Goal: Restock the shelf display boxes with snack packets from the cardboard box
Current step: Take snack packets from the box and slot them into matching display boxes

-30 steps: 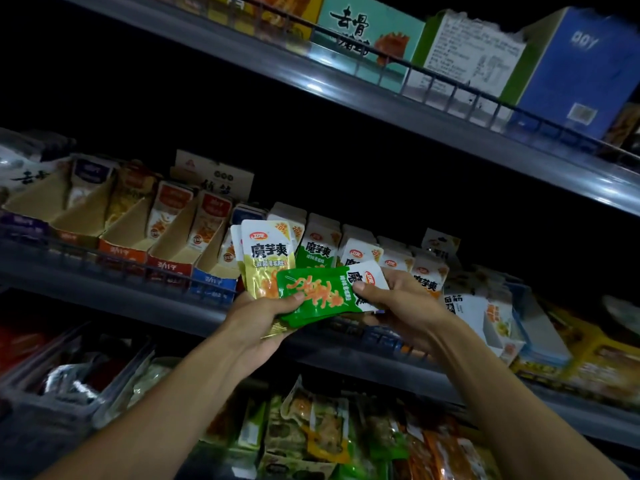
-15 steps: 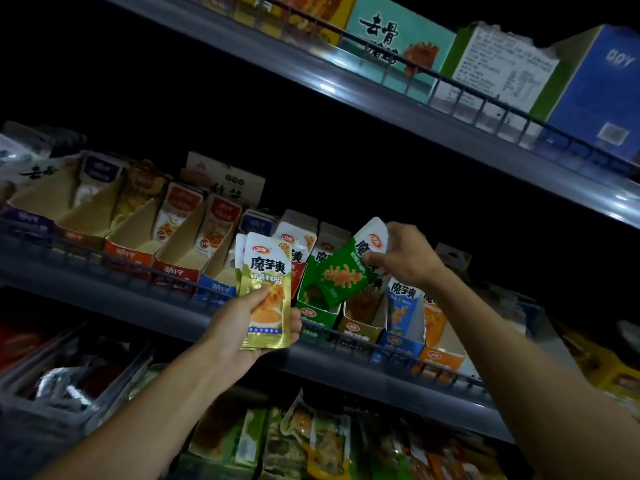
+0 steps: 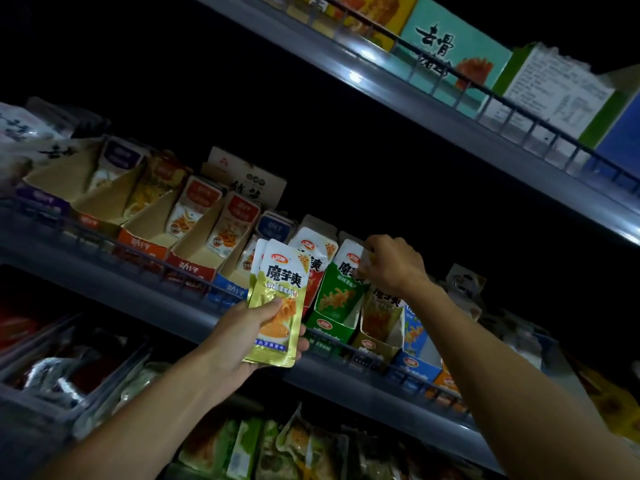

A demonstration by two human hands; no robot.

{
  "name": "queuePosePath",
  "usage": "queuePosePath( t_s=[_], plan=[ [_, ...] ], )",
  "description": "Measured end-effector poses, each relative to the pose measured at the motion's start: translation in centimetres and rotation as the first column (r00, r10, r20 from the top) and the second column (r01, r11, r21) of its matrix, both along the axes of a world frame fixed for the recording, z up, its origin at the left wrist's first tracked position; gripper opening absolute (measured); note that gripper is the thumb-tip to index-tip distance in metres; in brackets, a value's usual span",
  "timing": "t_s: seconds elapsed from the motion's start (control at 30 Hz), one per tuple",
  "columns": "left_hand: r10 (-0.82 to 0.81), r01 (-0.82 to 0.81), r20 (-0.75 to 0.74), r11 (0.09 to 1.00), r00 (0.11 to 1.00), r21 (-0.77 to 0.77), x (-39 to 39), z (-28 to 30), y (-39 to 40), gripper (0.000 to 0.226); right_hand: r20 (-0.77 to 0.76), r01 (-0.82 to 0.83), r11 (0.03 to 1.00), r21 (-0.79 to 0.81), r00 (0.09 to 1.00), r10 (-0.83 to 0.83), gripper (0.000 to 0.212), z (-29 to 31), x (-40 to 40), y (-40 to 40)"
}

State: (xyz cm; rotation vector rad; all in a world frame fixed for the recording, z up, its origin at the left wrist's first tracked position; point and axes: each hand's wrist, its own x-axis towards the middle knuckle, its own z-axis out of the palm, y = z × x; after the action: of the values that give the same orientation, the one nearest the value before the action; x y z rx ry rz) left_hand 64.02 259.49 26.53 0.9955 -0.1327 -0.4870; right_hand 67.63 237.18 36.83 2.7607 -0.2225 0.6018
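My left hand grips a small stack of yellow and white snack packets in front of the middle shelf. My right hand is up at the green display box, its fingers pinching the top corner of the green packet that stands upright inside it. A red packet box stands just left of the green one, and a gold display box just right. The cardboard supply box is out of view.
The middle shelf has a wire front rail and a row of angled display boxes, orange, red and blue, running left. Blue and orange boxes continue right. Large cartons sit on the upper shelf. Loose packets fill bins below.
My right hand carried the green packet from my left hand's stack up to the right and stood it in the green display box. My left hand kept the yellow packets and shifted little.
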Motion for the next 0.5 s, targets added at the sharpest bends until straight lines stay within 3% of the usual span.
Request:
queuePosePath(
  t_s=[0.13,0.43,0.5],
  plan=[
    [-0.020,0.020,-0.008,1.000,1.000,0.001,0.2,-0.5,0.2,0.025,-0.015,0.011,0.998,-0.061,1.000,-0.012,0.053,-0.5,0.8,-0.5],
    [-0.094,0.091,0.060,0.994,0.994,0.053,-0.3,-0.7,0.3,0.026,-0.002,-0.036,0.999,0.014,0.999,0.036,0.065,-1.2,2.1,-2.4],
    [-0.108,0.103,0.068,0.992,0.992,0.070,-0.6,-0.6,0.0,0.024,0.030,-0.043,0.999,-0.012,0.999,0.043,0.059,-0.9,1.8,-2.3]
  ],
)
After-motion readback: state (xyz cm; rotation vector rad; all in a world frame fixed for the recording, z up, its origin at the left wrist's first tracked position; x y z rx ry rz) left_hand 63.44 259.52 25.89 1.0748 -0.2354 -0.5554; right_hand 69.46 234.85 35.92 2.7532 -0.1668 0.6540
